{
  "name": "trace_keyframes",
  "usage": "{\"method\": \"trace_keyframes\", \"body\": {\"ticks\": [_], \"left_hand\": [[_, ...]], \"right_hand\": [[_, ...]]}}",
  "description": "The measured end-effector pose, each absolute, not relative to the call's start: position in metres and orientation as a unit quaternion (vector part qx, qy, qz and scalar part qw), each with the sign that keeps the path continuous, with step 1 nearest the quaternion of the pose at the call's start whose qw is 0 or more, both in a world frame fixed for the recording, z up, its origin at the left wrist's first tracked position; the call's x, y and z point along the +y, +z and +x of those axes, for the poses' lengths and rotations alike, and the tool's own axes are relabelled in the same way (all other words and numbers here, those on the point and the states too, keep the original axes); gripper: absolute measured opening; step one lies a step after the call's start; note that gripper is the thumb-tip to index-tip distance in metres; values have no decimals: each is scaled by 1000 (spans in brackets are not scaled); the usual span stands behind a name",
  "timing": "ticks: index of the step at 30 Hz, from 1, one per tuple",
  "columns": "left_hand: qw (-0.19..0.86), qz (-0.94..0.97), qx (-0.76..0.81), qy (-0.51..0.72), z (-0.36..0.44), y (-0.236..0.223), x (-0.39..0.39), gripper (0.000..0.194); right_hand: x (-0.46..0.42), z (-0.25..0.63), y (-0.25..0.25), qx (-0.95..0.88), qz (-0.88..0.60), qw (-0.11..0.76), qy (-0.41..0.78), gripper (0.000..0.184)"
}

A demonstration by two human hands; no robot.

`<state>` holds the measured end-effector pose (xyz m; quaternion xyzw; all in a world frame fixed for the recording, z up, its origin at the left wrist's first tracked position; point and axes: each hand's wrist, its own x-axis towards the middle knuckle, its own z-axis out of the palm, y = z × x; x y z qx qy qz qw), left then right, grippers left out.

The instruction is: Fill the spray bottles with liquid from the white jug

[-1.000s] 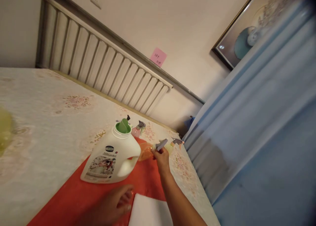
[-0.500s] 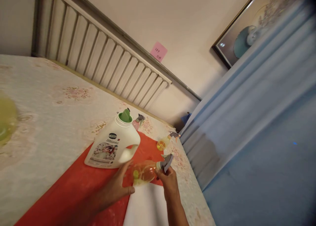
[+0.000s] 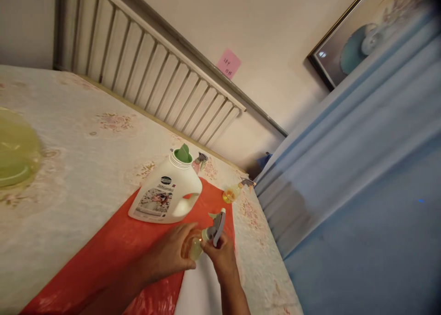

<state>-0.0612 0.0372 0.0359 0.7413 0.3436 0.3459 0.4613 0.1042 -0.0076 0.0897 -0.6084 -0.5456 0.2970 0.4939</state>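
A clear spray bottle (image 3: pixel 196 249) with pale yellowish liquid and a grey trigger head is tilted between my two hands. My left hand (image 3: pixel 168 254) wraps round the bottle's body from the left, fingers behind it and thumb below. With thumb and fingers, my right hand (image 3: pixel 222 256) grips the collar just under the trigger head. Just beyond them stands a cream detergent jug (image 3: pixel 181 186), uncapped, with a green spout in its mouth. Behind the jug is a second, pinkish spray bottle (image 3: pixel 196 166), partly hidden. A third spray bottle (image 3: pixel 230 195), holding orange-yellow liquid, stands to the right.
Red sheeting (image 3: pixel 86 260) and a white sheet (image 3: pixel 203 287) lie on the floral tablecloth (image 3: pixel 79 154). A yellow-green translucent basin (image 3: pixel 17 145) sits at the left edge. A radiator (image 3: pixel 155 71) runs along the wall, and a blue curtain (image 3: pixel 344 168) hangs at the right.
My left hand has closed round the bottle's body, which it was only beside before. The bottle has shifted left and tipped more upright, with my right hand still at its neck.
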Motion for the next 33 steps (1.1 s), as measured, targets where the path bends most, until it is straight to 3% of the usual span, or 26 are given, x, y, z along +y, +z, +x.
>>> {"method": "trace_keyframes", "body": {"ticks": [3,8,13,20,29,33], "left_hand": [[429,743,350,376,-61,37,37,73],[391,748,371,386,-59,44,37,58],[348,775,369,377,-56,42,34,57],[314,798,364,363,-54,33,34,58],[378,791,318,360,-60,42,35,40],[555,741,244,288,-64,47,35,36]], "right_hand": [[-8,102,92,-563,-602,487,290,18],[-12,99,97,-566,-601,465,320,36],[-9,96,87,-520,-650,484,271,19],[-5,97,77,-477,-687,492,240,17],[-14,101,89,-526,-665,475,238,13],[-15,113,94,-535,-555,512,379,26]]}}
